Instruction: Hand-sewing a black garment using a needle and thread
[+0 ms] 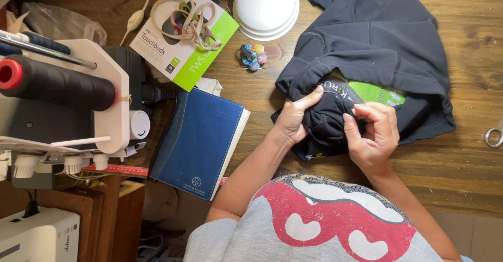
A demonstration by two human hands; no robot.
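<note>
- My left hand (293,119) has its fingers (309,97) clamped on a bunched fold of the dark garment (374,36), thumb on top and the rest tucked under the cloth
- My right hand (373,131) pinches together at thumb and forefinger, right against the same bunched fold; something fine may sit in that pinch, but I cannot make it out
- The garment lies spread on the wooden desk (461,152), most of it reaching away from me, with a green printed patch (374,91) showing just beyond my right hand
- I judge this to be close handwork on the fold, one hand holding it steady while the other works a small spot; the next move calls for a steady left grip and a fine, short motion from the right fingertips
- A blue book (201,141) lies near my left forearm, apart from the garment
- Beyond it sit a white and green box (183,42) with loops of elastic cord (191,23) on top, a small multicoloured fabric ball (253,56), and the white base of a lamp (266,5)
- A sewing machine with a dark thread spool (57,84) stands at the far left
- Scissors (493,135) lie at the right edge, well apart
- Nothing crowds either hand
</note>
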